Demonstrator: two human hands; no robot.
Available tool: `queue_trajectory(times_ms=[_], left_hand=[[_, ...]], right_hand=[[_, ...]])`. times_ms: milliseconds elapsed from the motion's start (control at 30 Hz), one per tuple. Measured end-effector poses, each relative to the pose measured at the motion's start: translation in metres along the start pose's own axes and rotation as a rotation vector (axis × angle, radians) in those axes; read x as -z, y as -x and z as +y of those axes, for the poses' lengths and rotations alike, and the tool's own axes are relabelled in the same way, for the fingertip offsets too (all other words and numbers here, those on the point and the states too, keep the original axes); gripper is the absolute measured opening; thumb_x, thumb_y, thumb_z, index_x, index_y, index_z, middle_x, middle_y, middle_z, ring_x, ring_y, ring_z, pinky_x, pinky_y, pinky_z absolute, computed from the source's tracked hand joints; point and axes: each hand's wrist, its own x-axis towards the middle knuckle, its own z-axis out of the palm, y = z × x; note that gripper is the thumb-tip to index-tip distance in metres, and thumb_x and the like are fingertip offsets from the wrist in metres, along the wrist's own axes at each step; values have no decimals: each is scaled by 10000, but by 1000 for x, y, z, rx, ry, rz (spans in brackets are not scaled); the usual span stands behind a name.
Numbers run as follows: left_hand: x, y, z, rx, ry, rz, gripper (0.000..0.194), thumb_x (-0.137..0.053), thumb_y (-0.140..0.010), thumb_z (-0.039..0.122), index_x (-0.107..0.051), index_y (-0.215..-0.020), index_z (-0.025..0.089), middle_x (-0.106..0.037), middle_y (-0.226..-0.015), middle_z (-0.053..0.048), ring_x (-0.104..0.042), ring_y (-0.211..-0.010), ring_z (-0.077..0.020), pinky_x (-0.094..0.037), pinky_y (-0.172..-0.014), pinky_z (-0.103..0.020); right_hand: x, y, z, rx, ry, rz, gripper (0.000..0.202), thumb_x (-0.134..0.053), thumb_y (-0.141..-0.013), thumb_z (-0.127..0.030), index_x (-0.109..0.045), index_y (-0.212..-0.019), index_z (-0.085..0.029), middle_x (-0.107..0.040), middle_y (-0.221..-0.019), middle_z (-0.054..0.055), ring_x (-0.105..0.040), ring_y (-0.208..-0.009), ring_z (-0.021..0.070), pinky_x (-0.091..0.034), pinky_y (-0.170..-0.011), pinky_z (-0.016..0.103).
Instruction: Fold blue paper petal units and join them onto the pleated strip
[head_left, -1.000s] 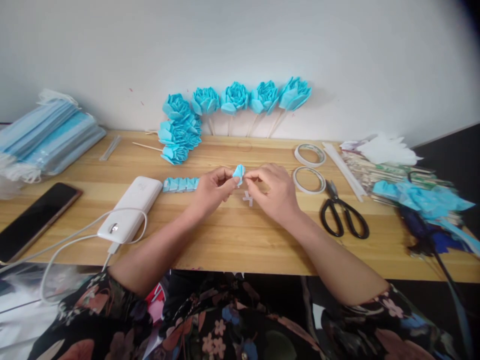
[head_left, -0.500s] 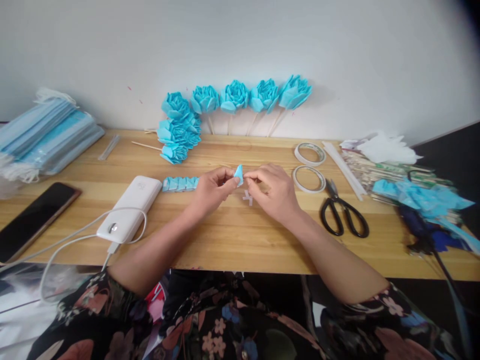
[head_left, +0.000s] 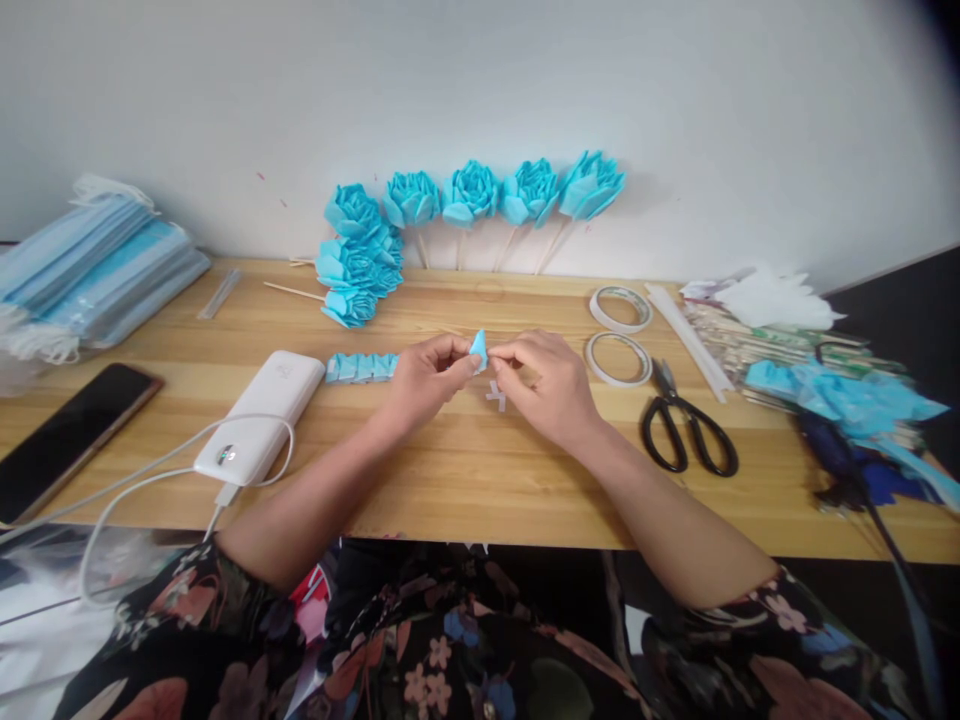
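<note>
Between thumb and fingers, my left hand (head_left: pixel 429 384) pinches a small folded blue piece (head_left: pixel 478 348) with its tip pointing up. My right hand (head_left: pixel 546 384) is closed in a pinch at the right edge of that piece; what its fingertips hold is too small to make out. Small whitish strips (head_left: pixel 496 396) lie crossed on the table below the fingertips. A row of folded blue pieces (head_left: pixel 361 368) lies just left of my left hand, partly hidden by it. Several blue flowers on sticks (head_left: pixel 469 194) lean against the wall behind.
Two tape rolls (head_left: pixel 619 358) and black-handled scissors (head_left: pixel 684 420) lie right of my right hand. White sticks (head_left: pixel 690 340) and a blue pile (head_left: pixel 847 395) are farther right. On the left are a power bank (head_left: pixel 262 415) with a cable, a phone (head_left: pixel 71 440) and stacked masks (head_left: pixel 90 275).
</note>
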Motion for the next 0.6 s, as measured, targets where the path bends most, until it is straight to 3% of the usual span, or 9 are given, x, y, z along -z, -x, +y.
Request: queue_trajectory(times_ms=[600], left_hand=[[0, 0, 0, 8, -5, -9, 158, -698, -776, 290, -626, -719, 162, -487, -530, 53, -376, -460, -57, -296, -454, -214]], right_hand=[[-1, 0, 1, 2, -19, 27, 142, -582, -902, -179, -668, -796, -218, -681, -710, 2, -611, -694, 164, -433, -716, 330]])
